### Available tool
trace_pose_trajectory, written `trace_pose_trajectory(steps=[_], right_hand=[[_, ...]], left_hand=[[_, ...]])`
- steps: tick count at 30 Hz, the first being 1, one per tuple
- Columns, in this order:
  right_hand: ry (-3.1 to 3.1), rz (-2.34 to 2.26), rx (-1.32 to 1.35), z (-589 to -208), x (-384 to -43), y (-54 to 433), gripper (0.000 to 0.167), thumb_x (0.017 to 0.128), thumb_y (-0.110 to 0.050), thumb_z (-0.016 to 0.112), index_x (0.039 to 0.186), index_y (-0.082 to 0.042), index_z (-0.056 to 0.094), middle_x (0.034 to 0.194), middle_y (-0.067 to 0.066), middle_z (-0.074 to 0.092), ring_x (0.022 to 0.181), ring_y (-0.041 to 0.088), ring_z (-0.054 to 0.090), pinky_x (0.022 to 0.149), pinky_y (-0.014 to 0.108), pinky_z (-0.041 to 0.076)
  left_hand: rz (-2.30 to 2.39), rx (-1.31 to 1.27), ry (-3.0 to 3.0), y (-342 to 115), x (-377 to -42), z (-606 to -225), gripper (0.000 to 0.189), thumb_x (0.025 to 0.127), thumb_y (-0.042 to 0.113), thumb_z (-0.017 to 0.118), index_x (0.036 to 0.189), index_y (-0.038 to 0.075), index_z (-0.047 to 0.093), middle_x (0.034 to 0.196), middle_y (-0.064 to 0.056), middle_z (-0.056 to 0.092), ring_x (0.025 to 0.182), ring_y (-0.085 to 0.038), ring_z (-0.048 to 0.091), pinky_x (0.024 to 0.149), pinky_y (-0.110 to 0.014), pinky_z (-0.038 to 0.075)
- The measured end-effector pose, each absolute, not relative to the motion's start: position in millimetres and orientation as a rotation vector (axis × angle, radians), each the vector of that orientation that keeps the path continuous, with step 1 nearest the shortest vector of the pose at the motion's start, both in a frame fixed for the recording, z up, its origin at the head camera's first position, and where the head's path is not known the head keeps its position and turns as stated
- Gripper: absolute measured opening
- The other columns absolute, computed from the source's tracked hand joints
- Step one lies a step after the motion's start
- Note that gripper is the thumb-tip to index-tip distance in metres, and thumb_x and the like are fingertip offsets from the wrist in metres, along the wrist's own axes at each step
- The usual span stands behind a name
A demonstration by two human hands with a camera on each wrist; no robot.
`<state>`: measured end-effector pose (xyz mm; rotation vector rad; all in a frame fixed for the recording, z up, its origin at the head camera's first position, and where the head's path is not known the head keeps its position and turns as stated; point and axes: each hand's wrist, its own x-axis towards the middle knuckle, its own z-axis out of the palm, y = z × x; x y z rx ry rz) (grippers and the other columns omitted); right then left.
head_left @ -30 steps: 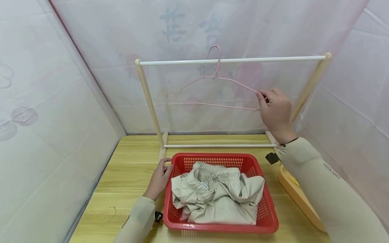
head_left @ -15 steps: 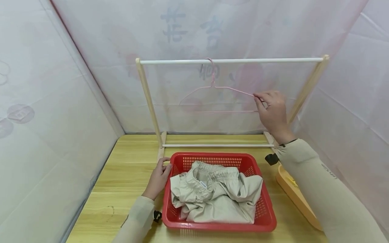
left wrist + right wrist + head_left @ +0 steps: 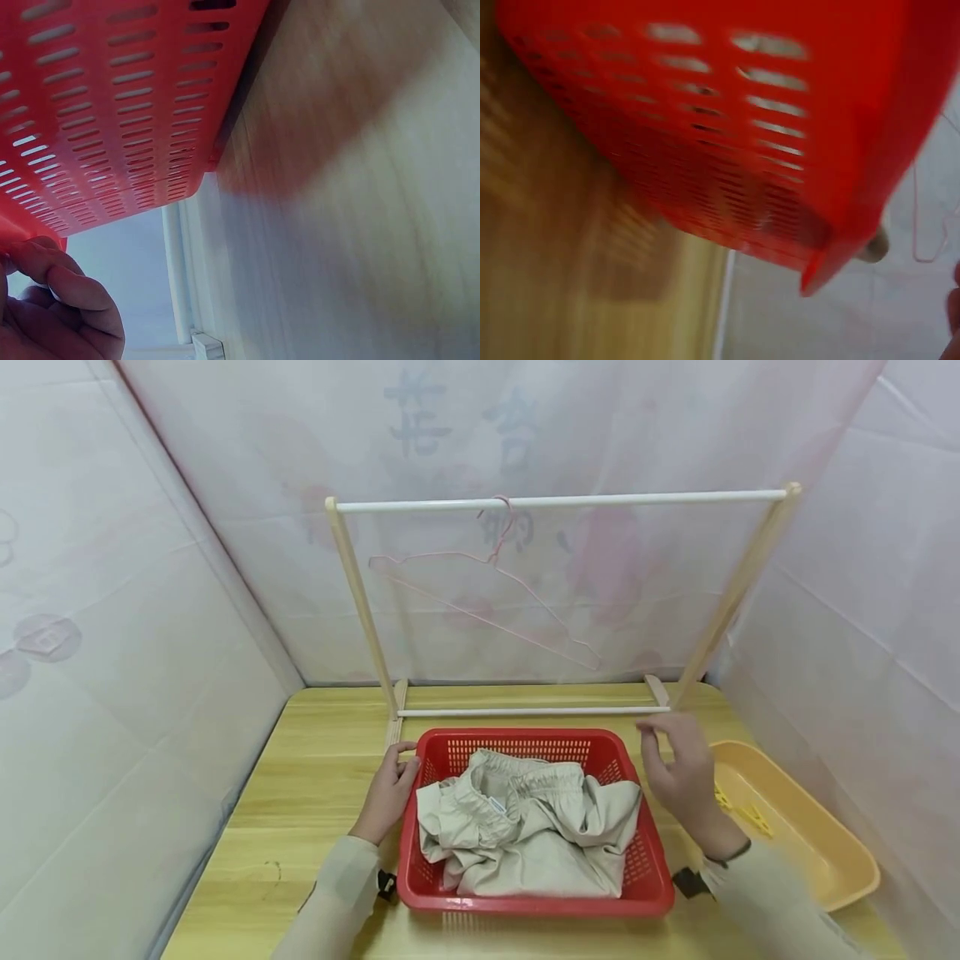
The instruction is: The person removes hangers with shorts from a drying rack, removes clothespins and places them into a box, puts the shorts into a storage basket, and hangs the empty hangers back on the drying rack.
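My left hand (image 3: 388,789) holds the left rim of the red plastic basket (image 3: 540,906); its curled fingers (image 3: 82,300) show at the rim in the left wrist view. Beige elastic-waisted trousers or shorts (image 3: 555,852) lie bunched in the basket. My right hand (image 3: 681,768), blurred and loosely curled, holds nothing and is just right of the basket's far right corner. A pink wire hanger (image 3: 480,614) hangs by its hook from the white rod (image 3: 637,500), tilted with its right end low. In the right wrist view, the basket's slotted wall (image 3: 727,150) fills most of the frame.
Wooden posts (image 3: 360,602) carry the rod behind the basket, with a lower white bar (image 3: 525,712) near the table. A yellow-orange tray (image 3: 825,835) with yellow clips (image 3: 753,817) stands right on the wood-grain table (image 3: 315,777). Pale printed curtains surround the table.
My right hand has let go of the hanger and come down beside the basket. The hanger's hook has settled on the rod, and its right end has swung down. My left hand stays at the basket.
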<state>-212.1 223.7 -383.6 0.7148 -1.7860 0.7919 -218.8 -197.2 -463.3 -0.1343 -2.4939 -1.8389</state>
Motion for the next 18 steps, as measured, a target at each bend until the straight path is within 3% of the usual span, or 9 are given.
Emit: trace_pose_trajectory(steps=[3,7,18], right_hand=[[-1.969,0.868,0.67,-414,-203,230,0.012,0.091,0.006,0.061,0.096,0.005,0.071,0.092,0.015,0.07,0.085,0.027,0.061,0.089,0.014,0.043],[-2.218,0.93,0.6,-446,-198,227,0.02,0.089,0.012,0.066,0.104,0.001,0.071,0.1,0.009,0.069,0.093,0.021,0.062,0.089,0.01,0.043],[-2.308,0.923,0.411,-476,-196,207,0.013,0.096,0.003,0.065,0.106,-0.002,0.07,0.101,0.003,0.066,0.092,0.012,0.058,0.079,0.015,0.044]], left_hand=[[-1.841,-0.137,-2.489,-201,-223,-463,0.035,0.112,0.026,0.048,0.144,0.013,0.046,0.104,-0.017,0.072,0.084,-0.023,0.072,0.068,-0.033,0.06],[-1.84,-0.137,-2.486,-206,-231,-465,0.035,0.112,0.025,0.049,0.144,0.012,0.047,0.104,-0.018,0.072,0.083,-0.023,0.072,0.067,-0.033,0.061],[-1.867,-0.14,-2.466,-214,-242,-471,0.036,0.112,0.025,0.049,0.143,0.009,0.047,0.105,-0.022,0.072,0.085,-0.021,0.072,0.069,-0.031,0.06]])
